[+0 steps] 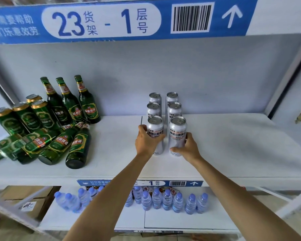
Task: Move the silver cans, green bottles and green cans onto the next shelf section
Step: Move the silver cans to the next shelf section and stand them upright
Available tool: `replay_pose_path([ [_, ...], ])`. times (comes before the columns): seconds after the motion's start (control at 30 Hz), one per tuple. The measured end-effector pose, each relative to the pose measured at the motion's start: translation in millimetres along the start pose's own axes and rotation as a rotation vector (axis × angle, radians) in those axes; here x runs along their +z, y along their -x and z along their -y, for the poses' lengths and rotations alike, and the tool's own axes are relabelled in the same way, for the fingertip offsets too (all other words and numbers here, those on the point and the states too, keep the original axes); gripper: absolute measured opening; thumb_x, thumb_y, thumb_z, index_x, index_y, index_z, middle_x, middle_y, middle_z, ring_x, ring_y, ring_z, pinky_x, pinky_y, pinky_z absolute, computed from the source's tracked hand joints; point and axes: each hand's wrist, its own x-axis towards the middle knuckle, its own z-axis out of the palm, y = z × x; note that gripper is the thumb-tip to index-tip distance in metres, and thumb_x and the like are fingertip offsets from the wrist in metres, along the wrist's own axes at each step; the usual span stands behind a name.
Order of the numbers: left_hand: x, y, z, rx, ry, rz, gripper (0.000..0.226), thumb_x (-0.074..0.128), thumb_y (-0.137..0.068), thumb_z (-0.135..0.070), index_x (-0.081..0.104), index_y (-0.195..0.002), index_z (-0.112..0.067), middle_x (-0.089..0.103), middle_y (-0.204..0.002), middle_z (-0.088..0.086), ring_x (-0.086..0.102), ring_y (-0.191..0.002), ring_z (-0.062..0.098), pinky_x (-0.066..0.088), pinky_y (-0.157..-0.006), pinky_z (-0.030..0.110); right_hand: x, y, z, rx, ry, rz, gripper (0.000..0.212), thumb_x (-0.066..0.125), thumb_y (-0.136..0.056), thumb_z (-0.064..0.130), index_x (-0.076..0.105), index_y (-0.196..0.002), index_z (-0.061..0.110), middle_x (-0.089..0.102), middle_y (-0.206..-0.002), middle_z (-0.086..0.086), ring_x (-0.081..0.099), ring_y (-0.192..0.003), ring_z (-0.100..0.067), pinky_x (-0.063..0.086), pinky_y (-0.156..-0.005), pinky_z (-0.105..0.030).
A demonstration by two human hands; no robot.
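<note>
1. Six silver cans [165, 119] stand upright at centre frame on the white shelf [233, 145], in two columns of three running front to back.
2. Left hand [147, 141] grips the front can of the left column [155, 134]; fingers wrap its left side, thumb across the front label.
3. Right hand [188, 147] holds the front can of the right column [177, 134]; fingers curl round its right side, thumb low across the front near the base.
4. Both front cans sit with their bases on the shelf (as far as can be seen), touching or nearly touching the cans behind.
5. Left of frame: three green bottles [69, 100] stand upright against the back wall.
6. Just in front of them, three more green bottles [63, 145] lie on their sides, bases toward the camera, necks pointing back.
7. Far left: four green cans [26, 115] stand upright, gold rims up; flat green packaging [0, 150] lies at the lower-left shelf edge (what it is, cannot tell).
8. Upper frame: a blue sign [102, 20] reading "23 - 1" with a barcode and an up arrow.
9. Lower frame: a smaller blue label [181, 183] on the shelf edge; below it, water bottles [167, 200] with blue caps stand in a row, a few tipped over at left.
10. Lower left: cardboard boxes [24, 197] under the shelf.
</note>
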Motion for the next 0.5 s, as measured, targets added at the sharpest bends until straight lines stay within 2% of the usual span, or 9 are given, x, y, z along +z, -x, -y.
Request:
replay_pose_path([
  [0.1,0,0,0,-0.004,-0.03,0.022,0.072,0.081,-0.062,-0.05,0.039,-0.11,-0.017,0.063,-0.108,0.002,0.063,-0.096,0.026,0.051,-0.082,0.042,0,2,4,0.013,0.02,0.013,0.094,0.075,-0.027,0.045,0.042,-0.11,0.014,0.059,-0.109,-0.004,0.058,-0.099,-0.022,0.046,-0.082,-0.033],
  [0.2,0,1,-1,-0.02,-0.054,0.058,0.076,0.078,-0.064,-0.053,0.036,-0.115,-0.017,0.06,-0.117,0.0,0.062,-0.103,0.026,0.05,-0.085,0.042,0,5,5,-0.012,0.041,0.034,0.095,0.079,-0.029,0.042,0.043,-0.112,0.015,0.06,-0.111,-0.003,0.058,-0.101,-0.021,0.047,-0.085,-0.035],
  [0.33,-17,-1,-1,-0.009,-0.074,0.169,0.088,0.072,-0.066,-0.064,0.034,-0.13,-0.018,0.05,-0.134,-0.003,0.053,-0.12,0.02,0.045,-0.098,0.043,-11,4,20,-0.086,0.087,0.062,0.065,0.09,-0.051,0.01,0.054,-0.104,0.019,0.064,-0.102,0.005,0.059,-0.099,-0.019,0.049,-0.081,-0.026],
  [0.37,-28,-4,-1,0.006,-0.081,0.2,0.088,0.068,-0.069,-0.065,0.034,-0.135,-0.018,0.046,-0.139,-0.002,0.049,-0.125,0.02,0.042,-0.102,0.043,-15,3,29,-0.114,0.087,0.047,0.064,0.089,-0.058,0.01,0.054,-0.111,0.016,0.063,-0.108,0.003,0.057,-0.106,-0.019,0.048,-0.087,-0.026],
  [0.43,-54,-13,-4,0.068,-0.15,0.232,0.081,0.058,-0.078,-0.066,0.035,-0.139,-0.017,0.042,-0.144,0.002,0.043,-0.131,0.022,0.037,-0.107,0.042,-26,0,49,-0.19,0.179,0.008,0.077,0.085,-0.067,0.025,0.046,-0.131,0.01,0.053,-0.132,-0.005,0.047,-0.125,-0.019,0.038,-0.103,-0.028],
  [0.5,-88,-24,-9,0.17,-0.286,0.208,0.071,0.049,-0.085,-0.064,0.04,-0.138,-0.018,0.046,-0.142,0.003,0.044,-0.131,0.023,0.037,-0.108,0.04,-34,-2,77,-0.267,0.319,-0.014,0.072,0.074,-0.08,0.03,0.04,-0.14,0.007,0.043,-0.143,-0.011,0.04,-0.134,-0.022,0.029,-0.107,-0.027],
])
